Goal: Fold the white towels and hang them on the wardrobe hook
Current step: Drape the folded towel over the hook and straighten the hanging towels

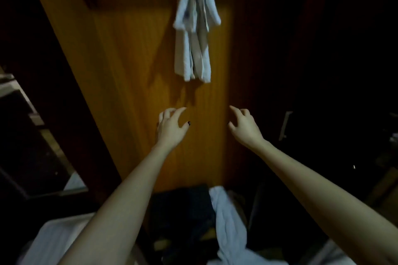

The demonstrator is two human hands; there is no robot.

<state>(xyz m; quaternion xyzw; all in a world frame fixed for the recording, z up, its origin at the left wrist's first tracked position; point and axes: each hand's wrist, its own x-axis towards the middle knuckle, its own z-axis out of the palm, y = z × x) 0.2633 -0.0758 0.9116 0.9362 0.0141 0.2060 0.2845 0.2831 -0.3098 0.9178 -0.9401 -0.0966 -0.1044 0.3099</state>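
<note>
one folded white towel (195, 28) is draped over the hook, which it hides, high on the wooden wardrobe door (133, 60). left hand (170, 127) and right hand (243, 125) hover below it, fingers loosely spread, holding nothing. hang step looks done. next: pick up the second white towel (228, 217) lying low by the body and fold it.

wooden panel (137, 71) lit centre | dark surrounds | dim shelves (25, 135) left
</note>
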